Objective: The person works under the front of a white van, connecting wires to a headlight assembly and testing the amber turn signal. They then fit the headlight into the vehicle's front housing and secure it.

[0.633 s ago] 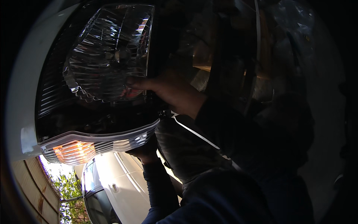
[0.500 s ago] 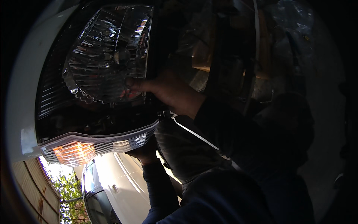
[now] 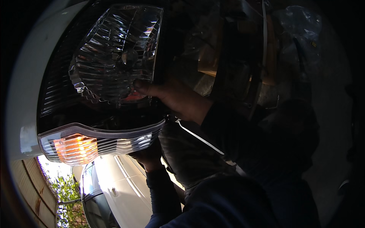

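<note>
A clear ribbed headlight (image 3: 114, 57) fills the upper left, in a dark housing. My right hand (image 3: 180, 98) grips its right edge, the thumb pressed on the clear lens and the other fingers hidden behind. Along the lower side runs a clear corner lamp (image 3: 125, 142) with an orange section glowing at its left part. Just under this lamp's right end is my left hand (image 3: 150, 155), in deep shadow. Its palm side seems to touch the lamp, but its fingers are hidden.
A pale body panel (image 3: 26, 95) curves down the left side. At lower left stands a white car (image 3: 121, 186), with a tree (image 3: 68, 197) beyond. Dim clutter, with a brown box-like piece (image 3: 208, 62) and clear plastic wrap (image 3: 302, 21), lies to the right.
In the picture the headlight and my right hand have shifted slightly rightward. The corner lamp sits a little higher, with more of its ribbed lens showing. My left hand stays beneath it.
</note>
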`<action>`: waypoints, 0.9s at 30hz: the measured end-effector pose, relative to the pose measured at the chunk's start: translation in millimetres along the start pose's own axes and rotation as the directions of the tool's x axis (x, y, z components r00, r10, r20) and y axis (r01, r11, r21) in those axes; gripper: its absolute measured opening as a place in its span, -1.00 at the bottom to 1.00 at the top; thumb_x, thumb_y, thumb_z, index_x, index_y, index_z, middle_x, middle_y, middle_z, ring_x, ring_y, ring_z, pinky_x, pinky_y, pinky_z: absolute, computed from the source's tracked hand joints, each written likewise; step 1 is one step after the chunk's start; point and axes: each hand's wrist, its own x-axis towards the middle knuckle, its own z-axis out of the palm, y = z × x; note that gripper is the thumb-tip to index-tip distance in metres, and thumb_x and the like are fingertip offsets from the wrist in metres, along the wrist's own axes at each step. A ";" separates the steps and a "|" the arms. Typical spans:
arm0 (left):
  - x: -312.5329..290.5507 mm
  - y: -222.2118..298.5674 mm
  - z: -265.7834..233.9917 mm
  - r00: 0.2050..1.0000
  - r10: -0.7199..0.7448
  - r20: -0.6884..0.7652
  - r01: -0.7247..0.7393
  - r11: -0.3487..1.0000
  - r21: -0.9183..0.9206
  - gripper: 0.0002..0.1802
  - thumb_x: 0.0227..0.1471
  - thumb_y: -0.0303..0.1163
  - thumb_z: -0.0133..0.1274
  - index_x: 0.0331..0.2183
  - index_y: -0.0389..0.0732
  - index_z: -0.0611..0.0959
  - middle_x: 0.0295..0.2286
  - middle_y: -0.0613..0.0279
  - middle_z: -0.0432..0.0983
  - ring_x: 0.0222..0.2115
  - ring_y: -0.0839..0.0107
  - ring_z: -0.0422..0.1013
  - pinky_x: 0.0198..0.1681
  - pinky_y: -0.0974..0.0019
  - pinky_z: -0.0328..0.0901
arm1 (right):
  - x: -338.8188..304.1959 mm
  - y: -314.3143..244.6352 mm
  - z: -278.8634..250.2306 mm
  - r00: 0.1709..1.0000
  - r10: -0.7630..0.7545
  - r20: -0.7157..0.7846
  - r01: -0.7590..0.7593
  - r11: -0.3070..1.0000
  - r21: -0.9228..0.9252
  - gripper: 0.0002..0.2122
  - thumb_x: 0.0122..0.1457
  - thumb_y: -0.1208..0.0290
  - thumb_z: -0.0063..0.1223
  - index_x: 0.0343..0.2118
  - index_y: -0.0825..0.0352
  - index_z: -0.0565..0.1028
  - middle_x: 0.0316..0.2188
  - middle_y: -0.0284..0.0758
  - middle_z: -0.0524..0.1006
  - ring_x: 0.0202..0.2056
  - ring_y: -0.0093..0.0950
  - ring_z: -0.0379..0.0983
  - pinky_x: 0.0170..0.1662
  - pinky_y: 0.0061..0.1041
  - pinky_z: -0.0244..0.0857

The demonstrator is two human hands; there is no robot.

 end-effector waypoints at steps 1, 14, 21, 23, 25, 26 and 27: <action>0.1 0.7 1.9 0.995 -0.034 0.098 0.055 0.974 -0.219 -0.03 0.05 0.48 -0.17 0.27 0.02 0.26 0.23 0.12 0.19 0.23 0.02 0.14 0.32 -0.20 -0.04 | 0.2 0.7 0.3 0.999 0.038 0.003 -0.038 0.998 0.049 -0.45 0.17 0.20 0.27 0.12 0.43 0.38 0.02 -0.15 0.53 0.01 -0.33 0.47 0.13 -0.35 0.30; -20.3 6.1 27.8 0.995 0.066 0.076 -0.100 0.746 0.659 -0.17 0.24 0.34 -0.40 0.37 0.14 -0.01 0.36 0.13 -0.16 0.36 0.06 -0.15 0.34 -0.26 -0.34 | 1.3 5.6 5.9 0.989 0.146 0.020 -0.147 0.966 0.211 -0.38 0.15 0.23 0.30 0.19 0.40 0.29 0.11 -0.08 0.44 0.13 -0.26 0.38 0.19 -0.28 0.25; -25.9 11.4 45.8 0.999 0.024 0.034 -0.041 0.735 0.677 -0.20 0.26 0.31 -0.45 0.38 0.17 -0.06 0.38 0.13 -0.24 0.37 0.07 -0.21 0.35 -0.26 -0.42 | 2.4 7.9 7.9 0.989 0.146 0.024 -0.148 0.968 0.204 -0.41 0.16 0.21 0.29 0.16 0.40 0.32 0.08 -0.09 0.47 0.11 -0.28 0.40 0.17 -0.29 0.27; -28.1 12.4 51.0 1.000 0.022 0.003 -0.018 0.726 0.688 -0.19 0.25 0.34 -0.45 0.37 0.18 -0.06 0.38 0.13 -0.23 0.37 0.05 -0.21 0.35 -0.25 -0.43 | 1.9 8.7 8.4 0.989 0.143 0.030 -0.147 0.964 0.221 -0.43 0.16 0.21 0.28 0.14 0.40 0.34 0.07 -0.09 0.48 0.09 -0.29 0.42 0.15 -0.31 0.29; -29.3 10.9 54.3 0.999 0.035 -0.032 -0.004 0.735 0.678 -0.18 0.24 0.35 -0.44 0.37 0.17 -0.05 0.37 0.12 -0.20 0.37 0.05 -0.19 0.36 -0.24 -0.42 | 2.7 9.9 9.9 0.992 0.126 0.030 -0.129 0.962 0.240 -0.45 0.17 0.22 0.27 0.13 0.40 0.36 0.04 -0.10 0.50 0.06 -0.31 0.45 0.14 -0.33 0.31; -29.9 9.8 54.8 0.998 0.017 -0.067 0.021 0.851 0.524 -0.18 0.24 0.34 -0.43 0.37 0.17 -0.03 0.36 0.12 -0.18 0.36 0.05 -0.18 0.36 -0.23 -0.41 | 3.4 10.6 10.7 0.993 0.115 0.028 -0.118 0.959 0.256 -0.47 0.17 0.23 0.27 0.12 0.41 0.38 0.03 -0.10 0.51 0.05 -0.32 0.46 0.12 -0.34 0.32; -30.3 7.9 54.7 0.994 0.004 -0.105 0.030 0.945 0.326 -0.20 0.25 0.33 -0.42 0.36 0.15 0.00 0.35 0.10 -0.14 0.35 0.06 -0.14 0.36 -0.22 -0.39 | 4.4 11.4 11.4 0.994 0.105 0.025 -0.107 0.956 0.272 -0.48 0.17 0.23 0.27 0.11 0.41 0.39 0.02 -0.10 0.52 0.03 -0.33 0.47 0.11 -0.35 0.33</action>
